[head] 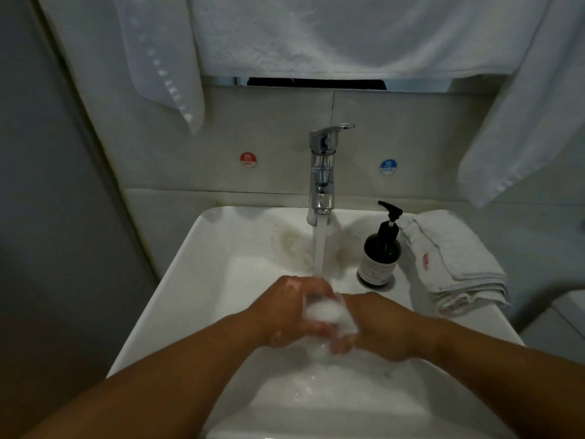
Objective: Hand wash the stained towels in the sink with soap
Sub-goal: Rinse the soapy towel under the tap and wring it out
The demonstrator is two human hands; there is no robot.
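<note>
I see the left hand [285,312] and right hand [380,331] pressed together, both gripping a wet towel [329,313] under the running tap [323,172], over the white sink [177,296]. Right of the tap stand a soap bottle [381,248], then folded stained towels [456,264]. Above the tap, hanging towels [316,33] cover the wall.

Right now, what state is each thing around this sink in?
Faucet: on, water running.
Sink: holding foamy water.
Soap bottle: upright on the sink rim.
Folded towels: stacked beside the sink, red stain showing.
Sudsy cloth: bunched between both hands.
Left hand: grips the cloth.
Right hand: grips the cloth.
</note>
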